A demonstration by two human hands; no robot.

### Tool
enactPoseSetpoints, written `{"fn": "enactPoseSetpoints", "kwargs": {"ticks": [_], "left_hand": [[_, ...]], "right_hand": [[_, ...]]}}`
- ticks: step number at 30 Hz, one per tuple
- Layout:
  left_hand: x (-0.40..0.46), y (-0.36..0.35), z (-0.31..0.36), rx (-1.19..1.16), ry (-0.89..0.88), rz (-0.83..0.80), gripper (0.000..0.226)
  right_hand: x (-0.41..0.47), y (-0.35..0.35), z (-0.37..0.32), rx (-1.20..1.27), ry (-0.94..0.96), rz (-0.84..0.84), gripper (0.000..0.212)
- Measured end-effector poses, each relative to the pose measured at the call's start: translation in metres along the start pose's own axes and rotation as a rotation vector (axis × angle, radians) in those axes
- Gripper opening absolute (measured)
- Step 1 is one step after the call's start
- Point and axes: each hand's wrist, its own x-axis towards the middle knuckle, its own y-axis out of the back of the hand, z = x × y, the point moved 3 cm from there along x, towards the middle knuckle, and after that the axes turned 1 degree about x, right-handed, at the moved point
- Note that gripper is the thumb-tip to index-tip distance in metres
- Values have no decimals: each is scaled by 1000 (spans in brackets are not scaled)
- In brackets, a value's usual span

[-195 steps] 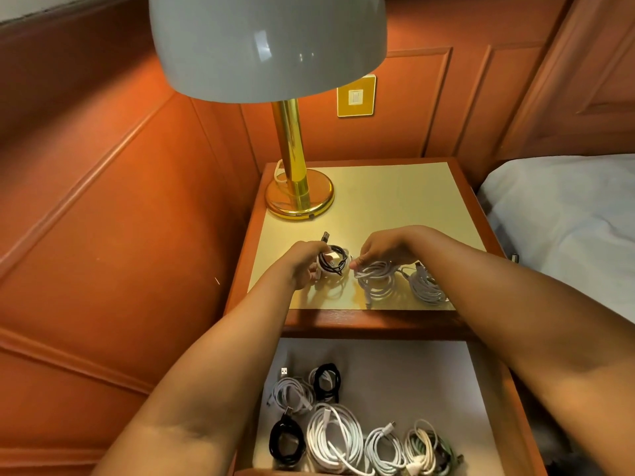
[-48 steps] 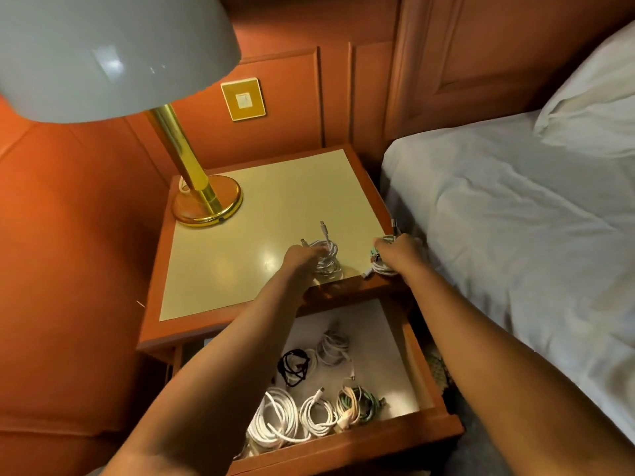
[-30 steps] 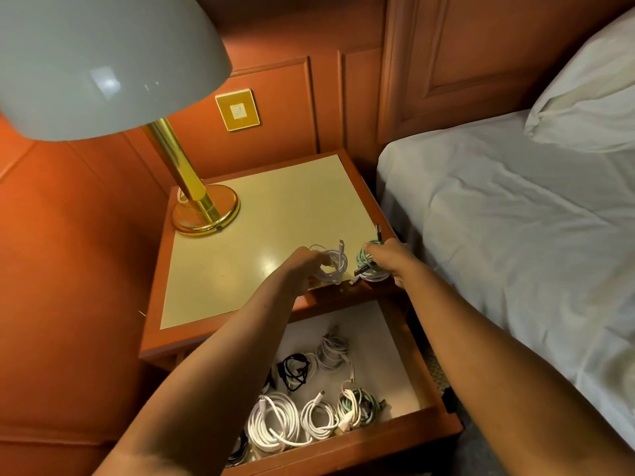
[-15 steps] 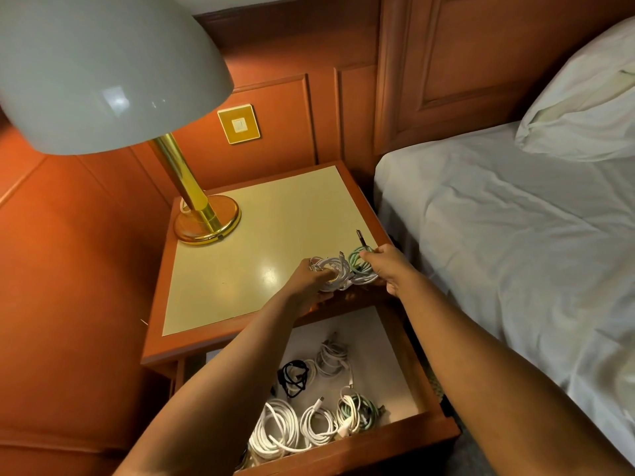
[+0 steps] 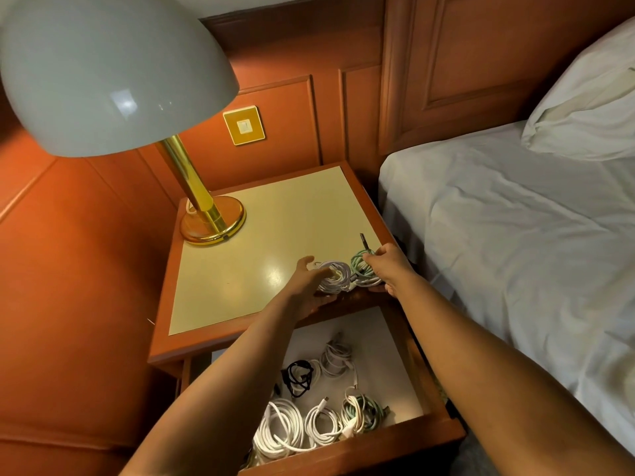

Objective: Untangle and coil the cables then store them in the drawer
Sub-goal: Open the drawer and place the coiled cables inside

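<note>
Cables in coils, some stored in the open drawer (image 5: pixel 405 438), two more at the nightstand's (image 5: pixel 240 269) front edge between both hands.

Nearest, along the drawer's front wall: large white coil (image 5: pixel 280 429), smaller white coil (image 5: pixel 323 424), green-and-white coil (image 5: pixel 364 412); farther in, black coil (image 5: pixel 299 376) and pale coil (image 5: pixel 336 359), with bare drawer floor to the right and behind. Above, at the tabletop's front right corner: white coil (image 5: pixel 335 276) lying flat, gripped by left hand (image 5: pixel 309 286) with curled fingers round its left side; green coil (image 5: pixel 364 271) touching it on the right, pinched by right hand (image 5: pixel 391 266), dark plug (image 5: pixel 363 241) sticking up and away toward the wall. Broad bare tabletop to the left and behind, up to the brass lamp (image 5: pixel 213 218) at the far left corner; bed (image 5: pixel 515 235) close along the right side.
</note>
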Motion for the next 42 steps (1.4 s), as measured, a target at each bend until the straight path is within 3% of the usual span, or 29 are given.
{"fn": "enactPoseSetpoints", "kwargs": {"ticks": [4, 10, 15, 19, 26, 30, 35, 42], "left_hand": [[-2, 2, 3, 22, 6, -37, 38], [2, 4, 1, 36, 12, -17, 25], [-2, 6, -6, 70, 23, -11, 13], [-12, 7, -16, 95, 26, -21, 11], [-42, 14, -44, 148, 41, -60, 5], [-61, 17, -64, 190, 29, -98, 20], [-67, 19, -97, 228, 54, -87, 5], [-51, 38, -114, 228, 42, -48, 8]], "right_hand": [[0, 2, 3, 52, -24, -2, 12], [-6, 4, 10, 148, 6, -81, 40], [0, 14, 34, 166, 35, -89, 23], [-27, 24, 40, 190, 77, -92, 34], [-84, 31, 48, 136, 142, -106, 31], [-101, 32, 60, 11, 166, -145, 31], [-105, 24, 75, -267, 146, -274, 27], [-80, 11, 88, -572, 82, -442, 21]]}}
